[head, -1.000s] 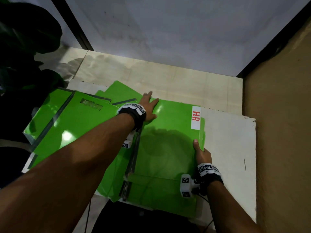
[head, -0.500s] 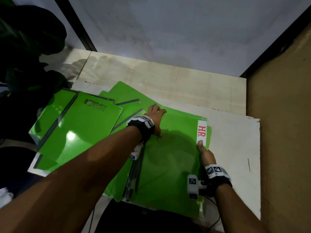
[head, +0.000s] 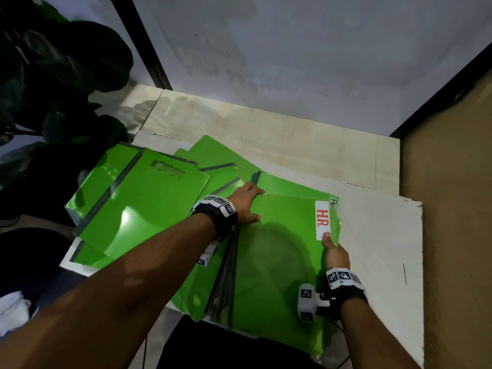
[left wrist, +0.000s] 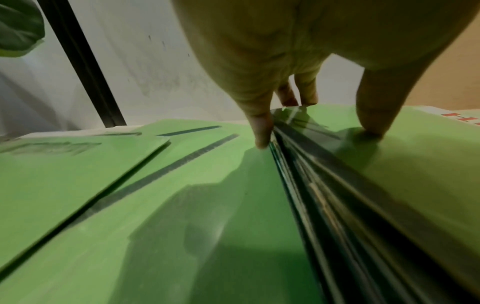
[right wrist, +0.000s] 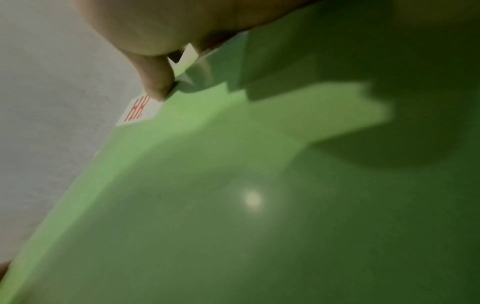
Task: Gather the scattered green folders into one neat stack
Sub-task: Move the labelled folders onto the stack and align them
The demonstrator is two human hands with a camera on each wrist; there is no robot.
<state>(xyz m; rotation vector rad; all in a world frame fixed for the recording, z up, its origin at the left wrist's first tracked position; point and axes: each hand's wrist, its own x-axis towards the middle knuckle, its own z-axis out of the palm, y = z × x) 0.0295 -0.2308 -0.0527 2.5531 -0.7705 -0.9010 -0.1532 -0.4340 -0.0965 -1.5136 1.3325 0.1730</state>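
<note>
A green folder with a white "H.R." label [head: 323,219] lies on top of a pile of green folders [head: 279,262] at the middle of the table. My right hand [head: 334,253] pinches its right edge, thumb [right wrist: 155,78] on top just below the label. My left hand [head: 247,203] is at the pile's far left corner, its straight fingers [left wrist: 262,131] against the dark spines [left wrist: 337,185] and its thumb [left wrist: 371,115] resting on the top cover. More green folders [head: 138,209] lie fanned out to the left, and another [head: 213,153] pokes out behind.
The folders lie on a white board [head: 378,249] over a pale wooden top. A dark leafy plant [head: 53,75] crowds the left side. A grey wall stands behind and a brown panel [head: 458,209] on the right. The pile overhangs the near edge.
My right thumb has slid up the folder's edge to the label. My left hand has shifted onto the spine corner. A second label now peeks out past the H.R. folder's far edge.
</note>
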